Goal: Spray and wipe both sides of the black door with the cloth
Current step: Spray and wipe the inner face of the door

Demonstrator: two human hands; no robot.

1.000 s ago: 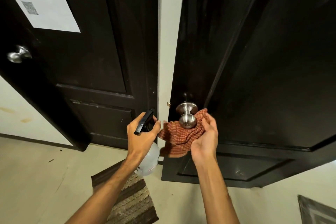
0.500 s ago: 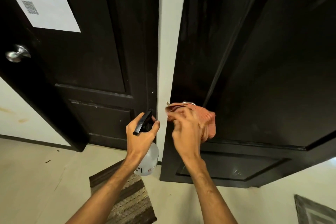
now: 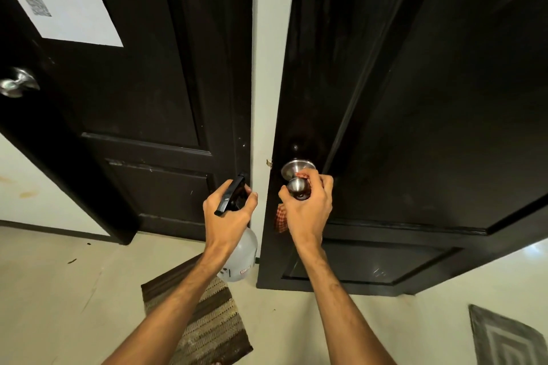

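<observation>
The black door (image 3: 415,98) stands ajar, its latch edge toward the person, and its steel knob (image 3: 297,184) serves as landmark. The cloth (image 3: 281,218), red checked, is bunched against the knob's neck and hangs just below it, likely so the hardware gets rubbed along with the panel. The right hand (image 3: 308,210) curls round the knob from below and the right, pinning the cloth to it; the forearm rises steeply and the wrist is cocked back. Just left of the knob, apart from the door, the left hand (image 3: 229,213) is clenched on the neck of the spray bottle (image 3: 240,258), nozzle aimed up and away, probably parked for the next spray. Below the knob, a striped mat (image 3: 201,323) lies on the floor.
</observation>
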